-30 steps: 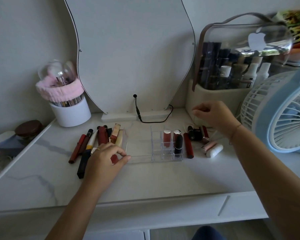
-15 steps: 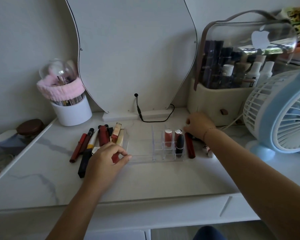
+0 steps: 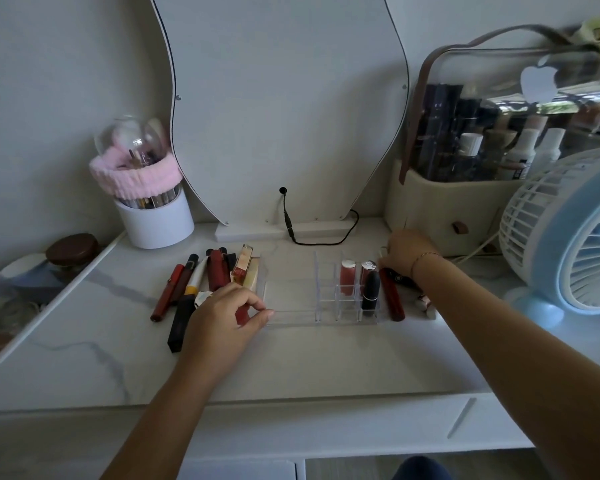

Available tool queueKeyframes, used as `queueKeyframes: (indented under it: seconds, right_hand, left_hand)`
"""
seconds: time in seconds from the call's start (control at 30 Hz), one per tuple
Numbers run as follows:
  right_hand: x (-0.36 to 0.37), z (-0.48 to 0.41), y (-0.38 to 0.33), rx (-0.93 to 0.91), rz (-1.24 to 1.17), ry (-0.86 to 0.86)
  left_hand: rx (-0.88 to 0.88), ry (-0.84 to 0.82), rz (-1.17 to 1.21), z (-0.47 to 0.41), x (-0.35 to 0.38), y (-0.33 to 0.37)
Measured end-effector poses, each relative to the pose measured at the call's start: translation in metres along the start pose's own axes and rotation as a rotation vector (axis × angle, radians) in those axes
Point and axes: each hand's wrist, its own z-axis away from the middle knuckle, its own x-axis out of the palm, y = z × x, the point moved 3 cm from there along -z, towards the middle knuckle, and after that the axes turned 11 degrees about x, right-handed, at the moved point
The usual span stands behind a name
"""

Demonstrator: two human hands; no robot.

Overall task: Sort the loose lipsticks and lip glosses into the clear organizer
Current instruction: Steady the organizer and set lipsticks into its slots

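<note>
The clear organizer (image 3: pixel 291 299), mid-vanity near the front edge, is steadied by the left hand (image 3: pixel 222 320), fingers pinched on its left end; the right hand (image 3: pixel 407 252) reaches loose lipsticks (image 3: pixel 394 294) beside its right end, grip hidden.

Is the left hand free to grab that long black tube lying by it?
Probably yes: the long black tube lies uncovered on the white counter just left of the left hand, which rests at the clear organizer.

Ahead of me, a curvy-edged mirror (image 3: pixel 278 109) stands on the white marbled tabletop (image 3: pixel 84 358), black cable (image 3: pixel 321 237) at its base. Left: white cup (image 3: pixel 155 221) wrapped in a pink headband (image 3: pixel 136 178). Right: clear-lidded cosmetics case (image 3: pixel 499 133), blue fan (image 3: pixel 568 230).
</note>
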Motion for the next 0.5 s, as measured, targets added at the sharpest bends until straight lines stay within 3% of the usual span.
queueKeyframes:
  seconds: [0.13,0.27,0.5]
  right_hand:
    - [-0.002,0.004,0.004,-0.014,-0.087,0.003]
    - [-0.009,0.012,0.009,-0.045,-0.173,0.115]
    - [0.005,0.029,0.002,-0.074,0.043,0.121]
  left_hand:
    - [0.004,0.003,-0.007,0.000,0.000,-0.001]
    - [0.009,0.002,0.003,-0.001,0.000,0.000]
    - [0.011,0.003,-0.001,0.000,0.000,-0.001]
